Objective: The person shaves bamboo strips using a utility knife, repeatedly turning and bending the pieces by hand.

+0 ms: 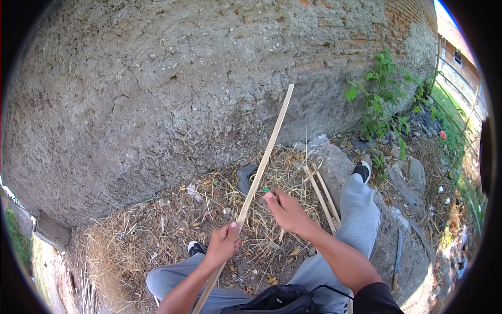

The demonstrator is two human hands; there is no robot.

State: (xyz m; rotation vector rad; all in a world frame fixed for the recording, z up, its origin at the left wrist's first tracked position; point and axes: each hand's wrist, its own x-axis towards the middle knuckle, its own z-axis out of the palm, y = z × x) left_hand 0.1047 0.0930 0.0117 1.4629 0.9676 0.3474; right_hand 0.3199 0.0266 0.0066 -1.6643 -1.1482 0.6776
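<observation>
My left hand (pixel 222 243) is closed round a long, pale, flat strip of bamboo or wood (pixel 269 146). The strip slants from my lap up toward the wall, its far end in the air. Just right of it, my right hand (pixel 287 210) is closed in a pinch, with the thumb toward the strip. A small bit of green (pixel 266 190) shows at its fingertips; what it belongs to is hidden by the fingers. Dry straw and thin shavings (pixel 219 196) cover the ground below both hands.
A rough plastered wall (pixel 157 94) rises ahead. Several pale sticks (pixel 323 201) lean beside my right leg. A long-bladed knife (pixel 399 256) lies on stone at the right. Behind it stand rocks (pixel 334 162) and a leafy green plant (pixel 384 99). A dark object (pixel 244 179) lies near the wall.
</observation>
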